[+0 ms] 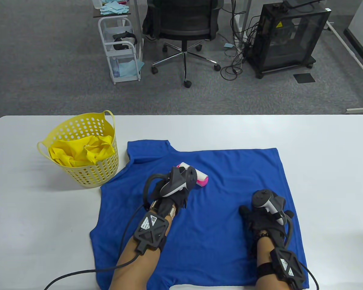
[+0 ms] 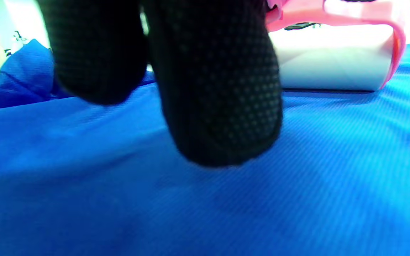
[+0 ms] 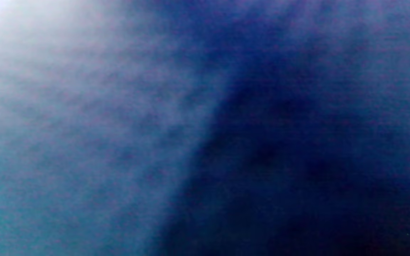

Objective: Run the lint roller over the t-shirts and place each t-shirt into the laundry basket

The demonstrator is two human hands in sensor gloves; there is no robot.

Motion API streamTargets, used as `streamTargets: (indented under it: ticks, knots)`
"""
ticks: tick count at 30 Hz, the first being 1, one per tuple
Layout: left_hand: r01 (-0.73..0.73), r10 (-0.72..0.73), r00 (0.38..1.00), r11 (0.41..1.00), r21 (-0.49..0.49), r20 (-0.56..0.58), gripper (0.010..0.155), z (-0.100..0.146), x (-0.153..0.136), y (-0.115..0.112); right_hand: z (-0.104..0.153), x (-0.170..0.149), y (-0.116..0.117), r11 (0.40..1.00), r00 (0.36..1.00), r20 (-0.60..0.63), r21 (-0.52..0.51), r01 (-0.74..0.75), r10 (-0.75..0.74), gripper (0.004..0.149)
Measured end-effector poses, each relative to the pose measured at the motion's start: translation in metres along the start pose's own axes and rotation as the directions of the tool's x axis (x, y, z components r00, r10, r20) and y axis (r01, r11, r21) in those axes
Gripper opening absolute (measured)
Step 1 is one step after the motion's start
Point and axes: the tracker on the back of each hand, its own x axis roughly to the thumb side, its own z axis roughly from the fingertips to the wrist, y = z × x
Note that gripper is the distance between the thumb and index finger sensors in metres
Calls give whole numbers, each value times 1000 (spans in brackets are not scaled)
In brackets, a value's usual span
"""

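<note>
Roller (image 1: 196, 176) on blue shirt (image 1: 230, 193) — under left hand (image 1: 175, 193)

A plain blue t-shirt (image 1: 217, 208), a pink-and-white lint roller (image 1: 199, 178), and a yellow perforated basket (image 1: 87, 169) holding yellow cloth (image 1: 78, 151).

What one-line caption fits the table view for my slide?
Left hand runs the lint roller over a blue t-shirt; right hand rests on the shirt.

A fine ribbed knit cloth, matt, is seen on the blue t-shirt (image 2: 297, 185). The lint roller (image 2: 333, 67) shows white paper in glossy pink plastic. The yellow basket (image 1: 90, 173) is perforated plastic.
</note>
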Motion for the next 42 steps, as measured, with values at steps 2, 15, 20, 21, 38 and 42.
streamTargets:
  ticks: [2,15,20,21,38,42]
  knots:
    - [14,-14,1000,1000,-5,21,68,12,-7,-3,0,0,0,1000,1000,0,0,0,0,80]
    - [41,-33,993,997,-65,118,68,171,-110,-36,0,0,0,1000,1000,-3,-3,-8,8,80]
    - [106,-95,987,991,-79,126,68,213,-130,-42,2,5,3,999,999,6,-5,-38,38,79]
    - [92,-82,989,992,-84,124,68,215,-132,-43,2,6,3,999,999,6,-5,-39,39,79]
    - [62,-58,995,997,-44,77,68,76,-53,-17,2,5,3,1000,1000,13,2,-25,25,79]
    - [21,-19,998,999,-39,53,69,56,-41,-15,2,5,3,1000,1000,13,2,-25,25,79]
